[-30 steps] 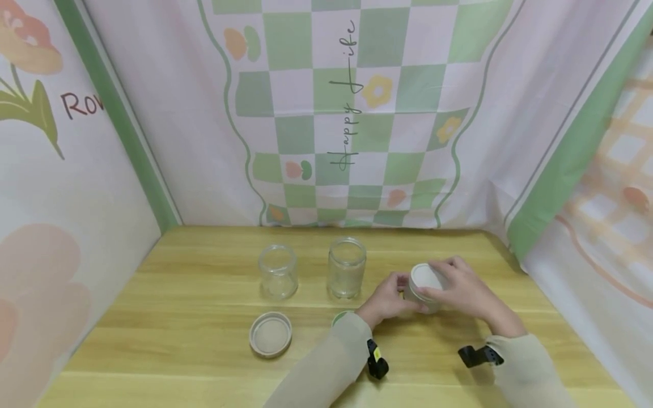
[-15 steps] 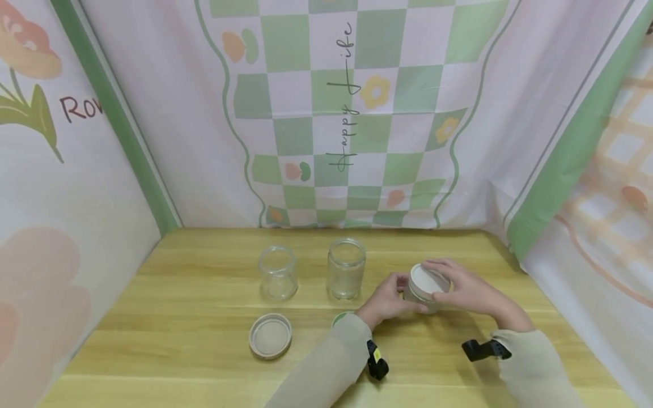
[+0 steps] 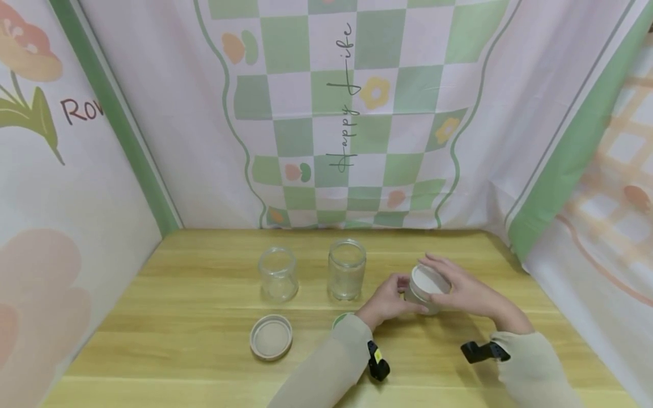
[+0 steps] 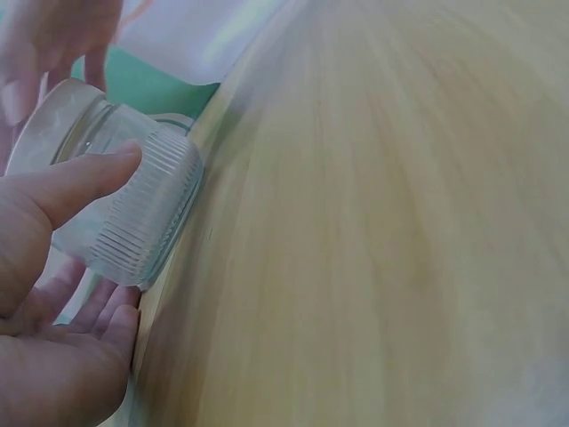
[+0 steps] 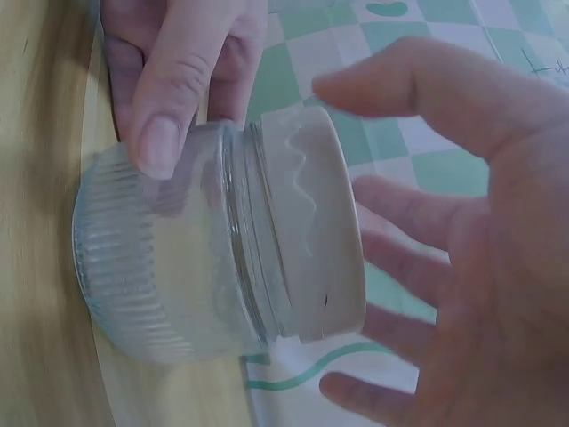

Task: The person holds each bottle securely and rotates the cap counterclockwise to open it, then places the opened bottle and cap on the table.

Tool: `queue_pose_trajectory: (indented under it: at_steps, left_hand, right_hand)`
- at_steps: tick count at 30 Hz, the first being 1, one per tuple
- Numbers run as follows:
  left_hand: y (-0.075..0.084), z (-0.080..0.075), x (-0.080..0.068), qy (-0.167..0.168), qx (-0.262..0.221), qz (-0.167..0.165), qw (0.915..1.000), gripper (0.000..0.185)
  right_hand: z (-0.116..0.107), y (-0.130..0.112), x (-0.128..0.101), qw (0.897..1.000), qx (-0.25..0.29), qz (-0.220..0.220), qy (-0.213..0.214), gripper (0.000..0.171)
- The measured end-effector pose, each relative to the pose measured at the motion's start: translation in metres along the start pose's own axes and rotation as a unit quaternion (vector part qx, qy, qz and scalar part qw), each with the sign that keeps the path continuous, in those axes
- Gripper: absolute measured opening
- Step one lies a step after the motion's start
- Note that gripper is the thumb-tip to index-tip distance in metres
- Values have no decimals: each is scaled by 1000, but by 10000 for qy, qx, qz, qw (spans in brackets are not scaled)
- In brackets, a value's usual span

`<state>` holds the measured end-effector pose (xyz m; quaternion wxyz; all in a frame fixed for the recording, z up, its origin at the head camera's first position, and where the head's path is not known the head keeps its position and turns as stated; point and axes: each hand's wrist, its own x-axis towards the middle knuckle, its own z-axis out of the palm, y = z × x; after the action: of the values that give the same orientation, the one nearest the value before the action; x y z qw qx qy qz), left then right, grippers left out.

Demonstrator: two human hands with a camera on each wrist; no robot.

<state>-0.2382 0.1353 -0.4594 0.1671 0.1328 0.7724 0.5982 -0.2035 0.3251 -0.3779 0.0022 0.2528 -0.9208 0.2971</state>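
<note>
the short clear glass jar with a ribbed lower wall [image 3: 422, 297], capped by a round white lid [image 3: 426, 279], stands at the right of the wooden table [image 3: 204, 340], gripped by the left hand [image 3: 386, 300] while the right hand [image 3: 466, 290] spreads loose-fingered about the lid

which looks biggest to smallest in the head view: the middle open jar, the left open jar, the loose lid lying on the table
1. Middle open jar, tallest.
2. Left open jar, shorter.
3. Loose lid, flat; it lies nearer the camera and looks about as wide as the jars, so its place is unsure.
</note>
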Motion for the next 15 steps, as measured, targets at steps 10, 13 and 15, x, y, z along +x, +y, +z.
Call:
queue_pose_trajectory:
  at_steps: [10, 13, 15]
  left_hand:
    - [5, -1, -3, 110, -26, -10, 9999, 66]
    - [3, -1, -3, 72, -74, 22, 9999, 67]
    - [3, -1, -3, 48, -104, 28, 9999, 67]
  right_hand:
    - [10, -8, 5, 9894, -843, 991, 641, 80]
    - [13, -8, 6, 9841, -1111, 1171, 738, 83]
    - [14, -9, 6, 9808, -1234, 1315, 736, 85]
